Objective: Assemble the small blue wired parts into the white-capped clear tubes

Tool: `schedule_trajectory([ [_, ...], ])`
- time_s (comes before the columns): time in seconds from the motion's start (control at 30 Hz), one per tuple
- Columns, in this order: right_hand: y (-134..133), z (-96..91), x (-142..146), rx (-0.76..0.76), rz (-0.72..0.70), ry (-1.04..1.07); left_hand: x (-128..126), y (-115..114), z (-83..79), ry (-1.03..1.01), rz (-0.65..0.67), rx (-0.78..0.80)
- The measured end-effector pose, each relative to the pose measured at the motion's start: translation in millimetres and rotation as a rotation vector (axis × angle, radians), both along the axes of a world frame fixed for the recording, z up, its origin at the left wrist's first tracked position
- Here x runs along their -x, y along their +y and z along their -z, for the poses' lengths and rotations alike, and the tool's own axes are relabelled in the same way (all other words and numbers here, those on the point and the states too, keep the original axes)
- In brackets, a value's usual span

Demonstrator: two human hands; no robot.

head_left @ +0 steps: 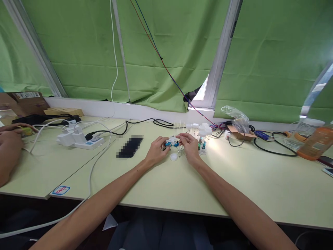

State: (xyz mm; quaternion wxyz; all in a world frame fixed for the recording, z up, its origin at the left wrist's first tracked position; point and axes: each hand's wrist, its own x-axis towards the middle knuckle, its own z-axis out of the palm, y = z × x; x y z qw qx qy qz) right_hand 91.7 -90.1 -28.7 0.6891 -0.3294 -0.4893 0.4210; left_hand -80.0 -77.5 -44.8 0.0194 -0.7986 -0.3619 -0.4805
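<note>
Head view. We hold a small white-and-blue part (172,141) between both hands above the pale green counter (234,180), a little past its middle. Our left hand (156,151) meets the part from 8 o'clock, its grip closed on the part's left end; our right hand (189,147) meets it from 3 o'clock, fingertips pinched on the right end. The part thus lies directly between the two grips, touching both.

Just below the part, at 6 o'clock, a small white cap (173,157) lies flat on the counter, between the two wrists. At 2 o'clock from the right hand, just beside it, stands a cluster of clear vials with white caps (203,136); we see blue and green contents in some of them. A dark phone (129,147), partly blurred, lies at 9 o'clock from the left hand, apart from it. Farther in the same direction a white power strip (80,139) carries plugs and cables. At 3 o'clock, well apart, are a crumpled plastic bag (236,117), black cables (270,147) and an orange bottle (315,141). At the far left edge another person's hand (11,139) rests on the counter. Green curtains (169,52) hang behind.
</note>
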Motion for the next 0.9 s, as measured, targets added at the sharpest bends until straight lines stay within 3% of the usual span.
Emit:
schedule_trajectory([
  [0.43,-1.9,2.3,1.0,0.141,0.132,-0.023,-0.1,-0.1,-1.4,-0.011,-0.006,-0.011],
  [0.9,-0.8,6.5,-2.8,0.133,0.088,-0.182,0.6,-2.9,-2.5,0.013,-0.01,-0.012],
])
